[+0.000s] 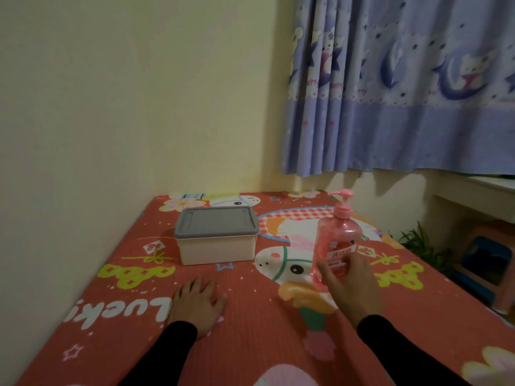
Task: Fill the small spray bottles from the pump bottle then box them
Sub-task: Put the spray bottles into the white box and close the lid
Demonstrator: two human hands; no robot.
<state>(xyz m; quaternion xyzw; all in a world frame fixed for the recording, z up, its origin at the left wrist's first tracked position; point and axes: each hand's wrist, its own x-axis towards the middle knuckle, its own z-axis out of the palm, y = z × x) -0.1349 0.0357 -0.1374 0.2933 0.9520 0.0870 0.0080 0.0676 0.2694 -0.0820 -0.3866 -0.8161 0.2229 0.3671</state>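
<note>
Work looks barely begun, judging from how things lie. Your right hand wraps its thumb and fingers round the lower body of the pink pump bottle, which stands upright on the red cartoon-print table. Your left hand rests flat and relaxed on the table, fingers spread, holding nothing. Beyond that left hand, further from you, sits the box with its grey lid fully on; it stands just to the left of the pump bottle, apart from it. No small spray bottles show anywhere; they may be inside the box, but you cannot tell with the lid on. So nothing appears filled or boxed yet: opening the box, filling each bottle and packing them all seem to remain.
</note>
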